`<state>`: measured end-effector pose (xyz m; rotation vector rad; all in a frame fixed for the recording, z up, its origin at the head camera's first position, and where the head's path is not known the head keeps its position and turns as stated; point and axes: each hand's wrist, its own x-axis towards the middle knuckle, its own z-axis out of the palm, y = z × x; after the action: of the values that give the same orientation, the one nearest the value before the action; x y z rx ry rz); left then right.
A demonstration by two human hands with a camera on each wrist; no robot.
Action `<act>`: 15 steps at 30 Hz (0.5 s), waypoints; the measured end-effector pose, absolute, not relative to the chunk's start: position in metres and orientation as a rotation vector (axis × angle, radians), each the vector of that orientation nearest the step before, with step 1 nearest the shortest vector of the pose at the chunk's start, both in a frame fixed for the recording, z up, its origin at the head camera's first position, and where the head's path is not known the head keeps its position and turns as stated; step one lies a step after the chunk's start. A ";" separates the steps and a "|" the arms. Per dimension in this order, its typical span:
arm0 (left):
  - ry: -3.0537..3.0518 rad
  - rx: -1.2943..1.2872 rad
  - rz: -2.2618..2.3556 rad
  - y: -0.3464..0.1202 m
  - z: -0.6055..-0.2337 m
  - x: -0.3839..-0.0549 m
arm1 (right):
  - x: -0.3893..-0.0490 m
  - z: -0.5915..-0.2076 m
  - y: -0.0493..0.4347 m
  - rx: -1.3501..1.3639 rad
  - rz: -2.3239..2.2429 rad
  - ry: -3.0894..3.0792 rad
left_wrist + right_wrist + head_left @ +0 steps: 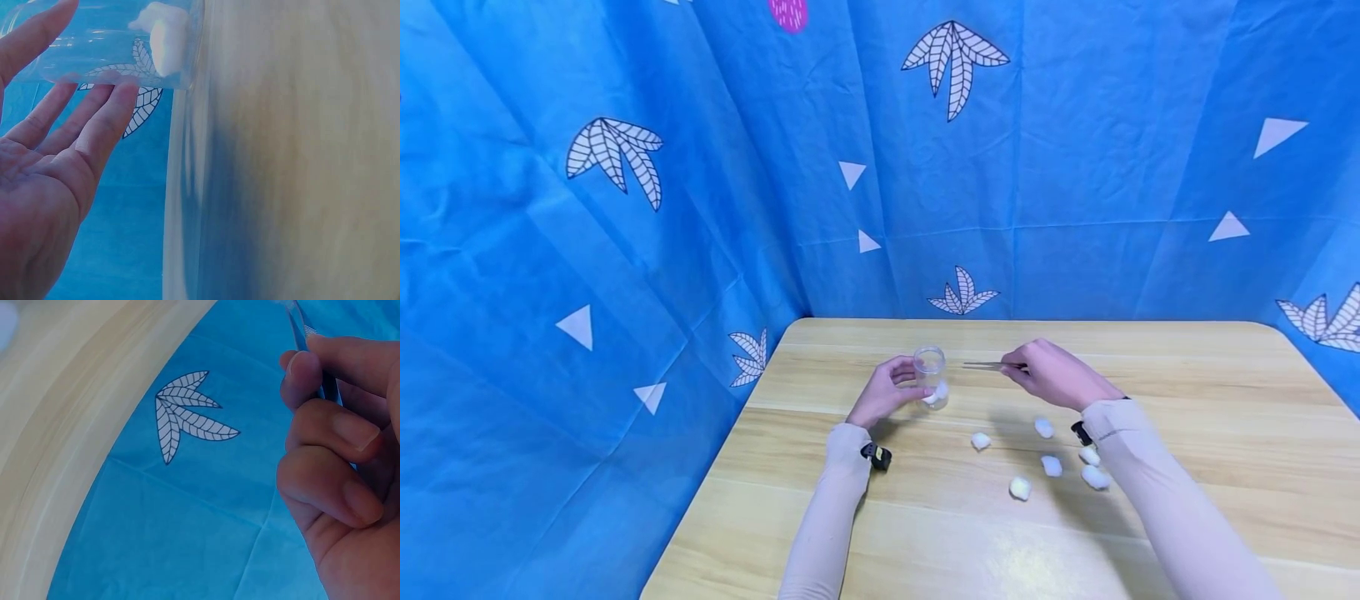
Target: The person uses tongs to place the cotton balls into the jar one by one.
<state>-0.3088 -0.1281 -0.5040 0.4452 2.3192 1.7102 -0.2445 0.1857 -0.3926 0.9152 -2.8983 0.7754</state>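
My left hand (883, 393) holds a clear jar (929, 362) upright on the table, thumb on one side and fingers on the other. White cotton (169, 44) lies at the bottom of the jar in the left wrist view. To the right of the jar, my right hand (1054, 373) pinches a pair of metal tweezers (981, 365) between thumb and fingers. The tweezers point left toward the jar, apart from it, and no cotton shows at their tips. In the right wrist view, the tips of the tweezers (296, 328) blur at the top edge.
Several loose cotton balls lie on the wooden table (925, 542), among them one near the jar (981, 442), one toward the front (1019, 488) and one beside the right sleeve (1095, 477). A blue patterned curtain (1075, 167) hangs behind the table and along its left side.
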 end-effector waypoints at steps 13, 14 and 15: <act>2.323 0.466 1.724 -0.128 -0.504 -0.308 | -0.227 -0.410 0.212 0.831 0.803 -2.938; 2.321 0.467 1.727 -0.128 -0.504 -0.308 | -0.225 -0.411 0.214 0.829 0.809 -2.942; 2.318 0.467 1.729 -0.128 -0.505 -0.308 | -0.224 -0.412 0.216 0.820 0.815 -2.949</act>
<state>-0.3081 -0.1282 -0.5045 0.4673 2.3184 1.7286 -0.2241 0.2161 -0.4122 0.8198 -2.9487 0.8154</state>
